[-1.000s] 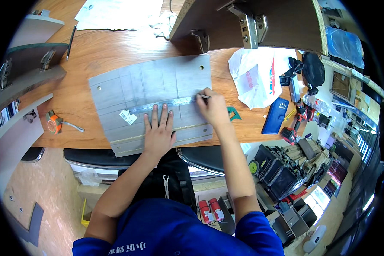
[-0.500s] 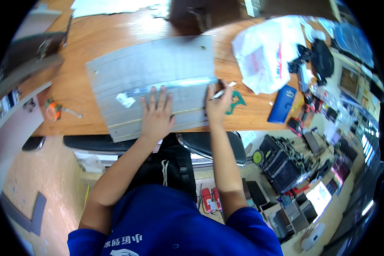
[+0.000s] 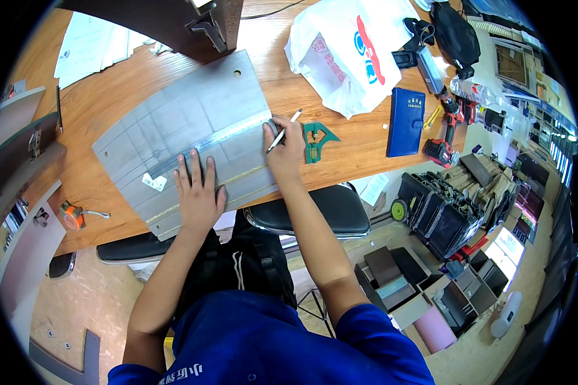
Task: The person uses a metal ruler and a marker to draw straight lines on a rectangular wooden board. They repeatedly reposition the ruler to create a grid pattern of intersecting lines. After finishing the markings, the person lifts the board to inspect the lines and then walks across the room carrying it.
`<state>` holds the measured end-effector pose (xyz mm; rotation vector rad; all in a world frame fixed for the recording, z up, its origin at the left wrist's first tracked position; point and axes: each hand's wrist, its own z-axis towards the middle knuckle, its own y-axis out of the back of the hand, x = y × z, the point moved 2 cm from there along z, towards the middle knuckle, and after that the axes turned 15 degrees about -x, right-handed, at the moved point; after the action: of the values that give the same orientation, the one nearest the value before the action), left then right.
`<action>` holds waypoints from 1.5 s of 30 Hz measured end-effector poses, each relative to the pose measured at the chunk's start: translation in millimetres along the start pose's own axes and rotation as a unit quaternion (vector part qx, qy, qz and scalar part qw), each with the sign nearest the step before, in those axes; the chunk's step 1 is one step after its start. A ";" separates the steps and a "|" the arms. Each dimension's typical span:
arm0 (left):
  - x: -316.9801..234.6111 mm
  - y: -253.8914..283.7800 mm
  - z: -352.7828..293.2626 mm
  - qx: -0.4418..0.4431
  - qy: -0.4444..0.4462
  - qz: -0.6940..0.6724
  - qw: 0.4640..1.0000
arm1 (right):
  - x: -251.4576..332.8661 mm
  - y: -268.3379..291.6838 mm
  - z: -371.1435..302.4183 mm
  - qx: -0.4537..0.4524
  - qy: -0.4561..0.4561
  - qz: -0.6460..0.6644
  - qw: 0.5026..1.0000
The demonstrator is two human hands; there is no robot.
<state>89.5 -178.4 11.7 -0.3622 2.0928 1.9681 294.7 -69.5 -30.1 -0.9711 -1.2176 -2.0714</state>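
A grey board (image 3: pixel 167 115) marked with thin lines lies slanted on the wooden table. Across it runs a clear or silvery ruler (image 3: pixel 228 134). My left hand (image 3: pixel 199 199) rests flat on the board, fingers spread, with their tips at the ruler's lower edge. My right hand (image 3: pixel 286 147) grips a white pen (image 3: pixel 285 131) at the board's right edge, its thumb by the ruler's right end. The pen points down-left. A white label (image 3: pixel 154 182) is stuck on the board left of my left hand. Just right of my right hand lies a green square head (image 3: pixel 317 142).
A white plastic bag (image 3: pixel 347 58), blue notebook (image 3: pixel 406 122) and red-black cordless drill (image 3: pixel 448 131) are on the right. An orange tape measure (image 3: pixel 74 215) sits at the left. A dark brown panel (image 3: pixel 212 29) stands behind the board; black stools (image 3: pixel 315 212) are below the table edge.
The view has turned, so the board, bag and notebook appear farther left and the board looks more tilted. My left hand stays flat on the board, and my right hand still holds the pen.
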 end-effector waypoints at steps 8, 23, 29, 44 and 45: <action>-1.1 1.6 0.4 0.003 0.001 0.003 1.000 | 2.0 0.0 1.9 -0.011 0.018 0.004 1.000; -2.9 1.1 0.0 -0.007 -0.007 0.008 1.000 | 2.3 -1.3 4.0 -0.032 0.016 0.006 0.999; -3.2 1.0 -0.3 -0.004 -0.004 0.001 1.000 | 5.8 1.5 2.6 -0.012 -0.019 0.020 1.000; -3.7 -1.1 -1.2 0.002 -0.024 0.028 0.999 | 7.1 -0.7 8.3 -0.020 0.004 0.047 0.999; -4.1 -0.8 -0.8 0.004 -0.026 0.029 0.999 | 6.7 -1.0 8.3 -0.021 0.001 0.049 0.999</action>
<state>93.6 -179.1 12.4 -0.2496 2.1016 1.9778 292.6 -62.2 -22.5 -1.0273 -1.1063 -2.0276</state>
